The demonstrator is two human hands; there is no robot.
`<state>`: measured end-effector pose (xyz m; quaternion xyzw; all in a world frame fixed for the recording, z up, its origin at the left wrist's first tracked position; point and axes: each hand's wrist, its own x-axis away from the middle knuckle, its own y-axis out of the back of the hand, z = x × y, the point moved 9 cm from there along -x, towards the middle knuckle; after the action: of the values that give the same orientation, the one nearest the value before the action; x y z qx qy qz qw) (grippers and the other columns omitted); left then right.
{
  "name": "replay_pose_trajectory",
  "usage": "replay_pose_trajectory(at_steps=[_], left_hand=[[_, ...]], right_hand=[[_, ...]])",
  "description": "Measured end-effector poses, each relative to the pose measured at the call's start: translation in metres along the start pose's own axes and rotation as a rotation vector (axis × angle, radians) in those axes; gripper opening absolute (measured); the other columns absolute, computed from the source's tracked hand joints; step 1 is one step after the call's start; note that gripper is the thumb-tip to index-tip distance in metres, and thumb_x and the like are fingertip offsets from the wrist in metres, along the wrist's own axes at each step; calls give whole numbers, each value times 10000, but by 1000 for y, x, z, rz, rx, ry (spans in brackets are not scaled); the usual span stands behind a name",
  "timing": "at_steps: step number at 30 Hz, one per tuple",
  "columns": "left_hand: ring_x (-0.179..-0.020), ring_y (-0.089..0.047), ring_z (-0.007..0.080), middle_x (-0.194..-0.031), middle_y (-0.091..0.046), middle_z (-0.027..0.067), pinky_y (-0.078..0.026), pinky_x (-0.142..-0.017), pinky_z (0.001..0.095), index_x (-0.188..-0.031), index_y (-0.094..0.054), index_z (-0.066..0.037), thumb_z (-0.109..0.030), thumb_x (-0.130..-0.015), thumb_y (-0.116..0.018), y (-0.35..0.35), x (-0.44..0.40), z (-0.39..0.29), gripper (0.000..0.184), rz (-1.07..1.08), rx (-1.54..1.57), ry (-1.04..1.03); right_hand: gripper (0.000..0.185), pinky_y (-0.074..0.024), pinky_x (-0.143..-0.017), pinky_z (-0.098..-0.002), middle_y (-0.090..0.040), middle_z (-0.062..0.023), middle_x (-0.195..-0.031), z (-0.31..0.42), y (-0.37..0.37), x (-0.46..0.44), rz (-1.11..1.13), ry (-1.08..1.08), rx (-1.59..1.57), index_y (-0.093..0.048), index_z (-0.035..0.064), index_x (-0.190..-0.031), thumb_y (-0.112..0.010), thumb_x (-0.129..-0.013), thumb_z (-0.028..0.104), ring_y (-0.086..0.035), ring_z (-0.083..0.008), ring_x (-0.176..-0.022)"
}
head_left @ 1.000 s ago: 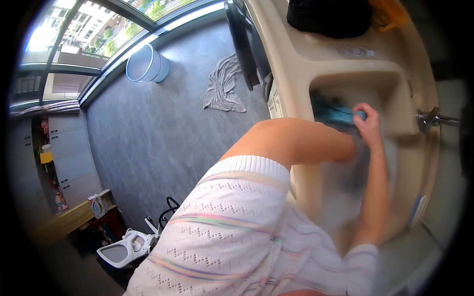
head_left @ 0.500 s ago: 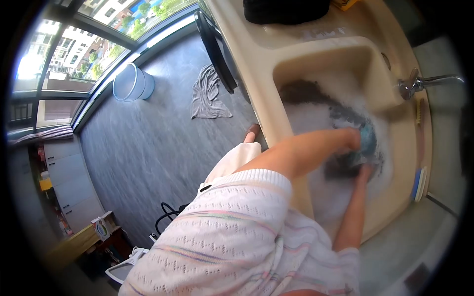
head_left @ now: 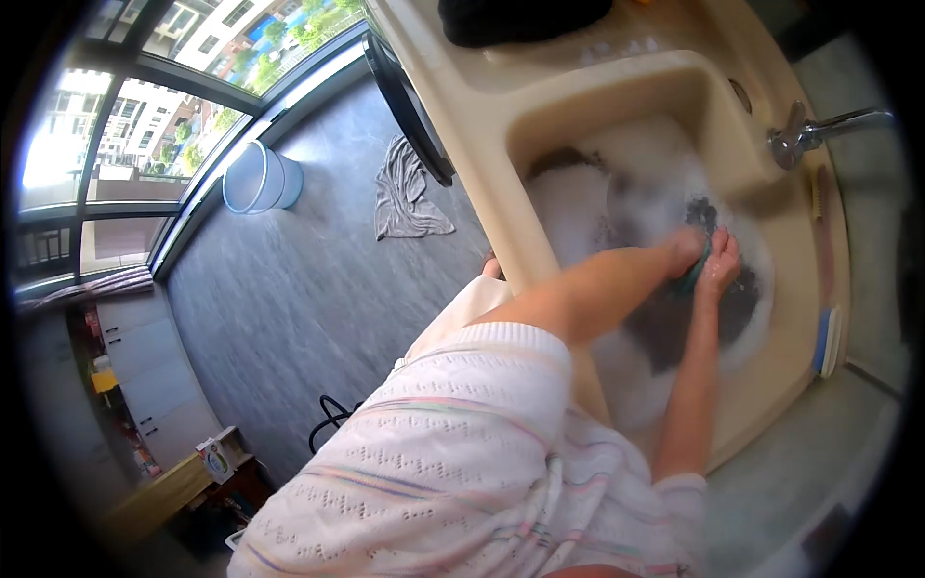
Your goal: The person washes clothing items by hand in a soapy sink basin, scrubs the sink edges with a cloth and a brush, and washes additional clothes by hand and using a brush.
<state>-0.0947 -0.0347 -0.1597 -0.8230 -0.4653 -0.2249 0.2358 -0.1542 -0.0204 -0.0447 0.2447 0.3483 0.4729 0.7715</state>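
Note:
My left hand (head_left: pixel 686 248), blurred by motion, is closed on a wet teal cloth (head_left: pixel 693 278) over soapy water. Right beside it my right hand (head_left: pixel 720 264), with curled, wet fingers, grips the same cloth from the other side. Most of the teal cloth is hidden by the hands. Beneath them a dark grey fabric (head_left: pixel 675 336) lies soaked in the suds, partly under the surface. Both hands are inside the beige sink basin (head_left: pixel 617 91), which is filled with foamy water.
A chrome tap (head_left: pixel 795 143) reaches over the basin's right side. A long brush (head_left: pixel 824 231) and a blue-and-white brush (head_left: pixel 827 342) lie on the right rim. Black cloth (head_left: pixel 520 21) sits on the far ledge. On the floor are a blue bucket (head_left: pixel 279 183) and a grey rag (head_left: pixel 407 193).
My right hand has risen from the water toward my left hand and now meets it at the teal cloth. The dark fabric has shifted in the suds. The view has moved slightly.

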Motion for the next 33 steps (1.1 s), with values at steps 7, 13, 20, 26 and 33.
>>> replay_pose_trajectory(at_steps=[7,13,20,26,33], left_hand=[[-896,-586,251,-990,-603,90,-470,-788,289,-885,-647,-79,-43,-585,-673,16,-38,3,304,-53,-900,-322],[-946,-566,253,-1016,-596,91,-452,-830,313,-933,-627,-79,-140,-580,-715,-6,1,-11,370,127,-1303,-451],[-901,-577,228,-958,-604,97,-459,-765,322,-916,-607,-55,-197,-675,-627,1,-7,-18,281,138,-932,-386],[-843,-590,212,-904,-611,103,-463,-702,317,-845,-605,-28,-193,-712,-577,8,-3,-39,214,44,-854,-367],[-1026,-502,352,-1111,-521,179,-426,-833,490,-1059,-520,51,-188,-759,-581,28,42,-21,389,-66,205,178]], right_hand=[[343,-422,-694,-345,-588,-168,-781,-154,42,28,-45,-391,-5,-581,5,-881,-571,-791,336,-562,-259,-748],[331,-403,-787,-314,-569,-110,-997,-158,0,61,450,-603,63,-513,-28,-1056,-540,-779,151,-525,-244,-878],[195,-420,-655,-267,-556,-16,-812,-15,-7,37,298,-454,-634,-562,8,-919,-584,-751,104,-509,-144,-709],[186,-427,-630,-286,-587,-58,-776,32,-17,22,119,-49,-34,-576,-11,-856,-515,-803,157,-530,-189,-673],[443,-434,-692,-368,-618,-163,-846,-191,32,36,131,-425,232,-603,-10,-892,-547,-780,415,-580,-287,-769]])
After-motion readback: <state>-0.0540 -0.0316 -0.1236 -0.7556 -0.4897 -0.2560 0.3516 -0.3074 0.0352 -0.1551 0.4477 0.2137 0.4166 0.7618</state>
